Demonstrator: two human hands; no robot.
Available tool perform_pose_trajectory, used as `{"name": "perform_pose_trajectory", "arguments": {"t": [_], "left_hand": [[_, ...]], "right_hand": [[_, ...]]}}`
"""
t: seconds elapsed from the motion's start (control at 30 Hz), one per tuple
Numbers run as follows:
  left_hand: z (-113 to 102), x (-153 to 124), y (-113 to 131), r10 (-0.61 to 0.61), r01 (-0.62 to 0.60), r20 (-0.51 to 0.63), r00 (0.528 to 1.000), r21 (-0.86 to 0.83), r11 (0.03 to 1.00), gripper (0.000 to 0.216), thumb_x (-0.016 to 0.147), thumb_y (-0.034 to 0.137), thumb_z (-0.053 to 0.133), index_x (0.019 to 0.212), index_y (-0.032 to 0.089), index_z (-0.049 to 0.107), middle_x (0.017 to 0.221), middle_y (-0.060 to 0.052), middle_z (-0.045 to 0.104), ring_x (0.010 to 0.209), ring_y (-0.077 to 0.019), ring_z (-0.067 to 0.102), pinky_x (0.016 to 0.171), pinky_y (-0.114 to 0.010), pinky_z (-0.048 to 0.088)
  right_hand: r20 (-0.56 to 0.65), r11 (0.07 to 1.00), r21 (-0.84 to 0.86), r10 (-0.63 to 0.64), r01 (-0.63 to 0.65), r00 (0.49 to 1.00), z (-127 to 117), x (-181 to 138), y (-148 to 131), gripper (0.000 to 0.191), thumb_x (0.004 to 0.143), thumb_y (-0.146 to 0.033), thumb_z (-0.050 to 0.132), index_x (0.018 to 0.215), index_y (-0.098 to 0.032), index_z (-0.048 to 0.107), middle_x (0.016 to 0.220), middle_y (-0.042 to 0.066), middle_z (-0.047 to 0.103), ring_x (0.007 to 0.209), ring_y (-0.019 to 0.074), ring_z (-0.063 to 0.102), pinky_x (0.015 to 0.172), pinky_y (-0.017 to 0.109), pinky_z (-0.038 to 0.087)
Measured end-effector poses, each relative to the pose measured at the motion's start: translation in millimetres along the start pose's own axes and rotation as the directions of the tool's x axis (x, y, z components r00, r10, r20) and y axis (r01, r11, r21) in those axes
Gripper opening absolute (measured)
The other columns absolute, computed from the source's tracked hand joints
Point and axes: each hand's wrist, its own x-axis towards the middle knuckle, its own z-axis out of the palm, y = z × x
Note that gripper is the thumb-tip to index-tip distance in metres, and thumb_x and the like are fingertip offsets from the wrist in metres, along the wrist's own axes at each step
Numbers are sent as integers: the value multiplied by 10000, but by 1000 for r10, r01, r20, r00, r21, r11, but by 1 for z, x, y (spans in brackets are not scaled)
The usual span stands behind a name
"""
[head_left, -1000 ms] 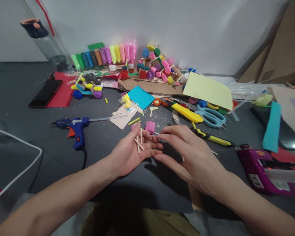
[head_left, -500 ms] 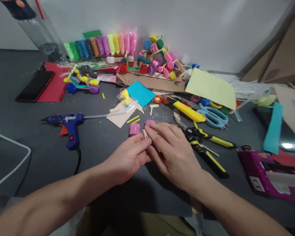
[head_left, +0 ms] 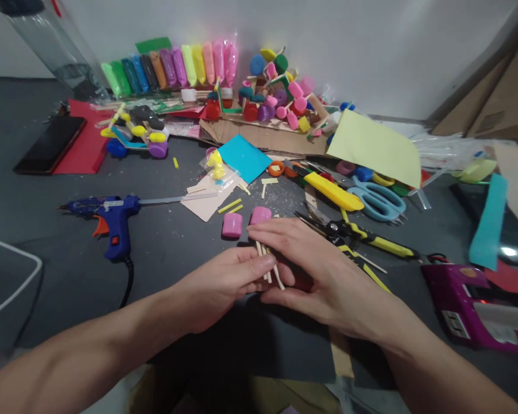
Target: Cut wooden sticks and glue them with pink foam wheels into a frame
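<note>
Several short pale wooden sticks point(head_left: 266, 269) lie together between my two hands. My left hand point(head_left: 231, 273) pinches them, thumb on top and fingers underneath. My right hand point(head_left: 317, 270) curves over them from the right, its fingers at their far ends and its thumb by their near ends. One stick slants away from the others toward the right thumb. Just beyond the fingers are two pink foam-like pieces point(head_left: 232, 225), the right one partly behind my right hand. Thin yellow strips point(head_left: 230, 206) lie behind them.
A blue glue gun point(head_left: 117, 218) with its cord lies left. Yellow-black pliers point(head_left: 362, 233), a yellow cutter point(head_left: 332, 192) and blue scissors point(head_left: 377, 198) lie right. Further right sits a purple power strip point(head_left: 453, 302). Coloured clay packs point(head_left: 172, 68) and a small model vehicle point(head_left: 136, 135) stand at the back.
My hands have shifted slightly lower and my right hand has opened out, so more of the sticks shows between them. The view has turned a little to the right.
</note>
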Motion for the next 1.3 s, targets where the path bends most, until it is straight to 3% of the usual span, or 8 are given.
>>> {"name": "perform_pose_trajectory", "arguments": {"t": [0.23, 0.53, 0.63, 0.73, 0.8, 0.9, 1.07, 1.3], "left_hand": [[0, 3, -3, 24, -25, 6, 1000, 29, 999, 358, 880, 477, 669, 759, 150, 748, 756, -38, 692, 754, -131, 604, 767, -218, 441], [-1, 3, -7, -33, 38, 105, 994, -44, 998, 383, 853, 511, 688, 790, 139, 749, 877, -107, 753, 931, -226, 691, 987, -350, 465], [0, 1, -5, -9, 14, 101, 995, -46, 999, 366, 869, 491, 678, 750, 147, 723, 833, -79, 730, 868, -190, 671, 915, -303, 476], [3, -2, -1, 87, -84, -50, 995, 65, 994, 256, 898, 370, 666, 751, 162, 693, 775, -6, 665, 764, -121, 591, 791, -228, 450], [5, -4, 3, 191, -162, -147, 971, 185, 969, 191, 884, 270, 669, 728, 161, 686, 744, 22, 622, 719, -100, 535, 735, -207, 426], [5, -5, 5, 231, -172, -209, 950, 264, 949, 226, 840, 248, 693, 637, 151, 668, 668, 22, 591, 664, -105, 505, 661, -218, 411], [0, -3, 1, 163, -115, -212, 963, 223, 968, 177, 813, 317, 736, 731, 164, 770, 713, -14, 682, 693, -118, 575, 684, -228, 431], [-3, -3, -1, 141, -107, -143, 980, 221, 969, 247, 818, 343, 744, 666, 147, 752, 673, -31, 669, 639, -117, 555, 634, -235, 424]], "right_hand": [[-82, 998, -55, -31, 27, 996, 7, 1, 1, 514, 923, -381, 691, 1372, -182, 541, 1299, 126, 667, 1269, 245, 568, 1071, 440, 482], [-114, 993, -49, -111, 106, 987, 8, 5, 5, 353, 920, -370, 704, 1207, -179, 631, 1198, 114, 718, 1213, 240, 611, 1031, 420, 510], [-149, 987, -63, -154, 146, 977, 6, 5, 6, 319, 905, -327, 721, 1168, -174, 628, 1148, 105, 734, 1187, 234, 625, 1010, 408, 512], [-211, 985, -83, -167, 152, 963, 5, 5, 6, 293, 890, -276, 726, 1145, -175, 621, 1110, 96, 745, 1134, 232, 650, 989, 419, 511], [-230, 983, -115, -167, 144, 959, 5, 4, 6, 297, 889, -292, 732, 1144, -184, 622, 1114, 99, 744, 1119, 244, 656, 975, 437, 510], [-208, 977, -164, -166, 133, 964, 6, 3, 6, 343, 914, -364, 711, 1193, -188, 618, 1158, 116, 733, 1133, 262, 649, 969, 452, 506], [-99, 988, -128, -95, 82, 991, 0, 0, 3, 631, 889, -474, 713, 1397, -159, 510, 1320, 146, 661, 1267, 272, 581, 1047, 445, 482], [-137, 991, -8, -130, 130, 982, -2, 2, 1, 398, 904, -348, 727, 1253, -193, 615, 1197, 111, 721, 1208, 254, 621, 1033, 445, 503]]}}
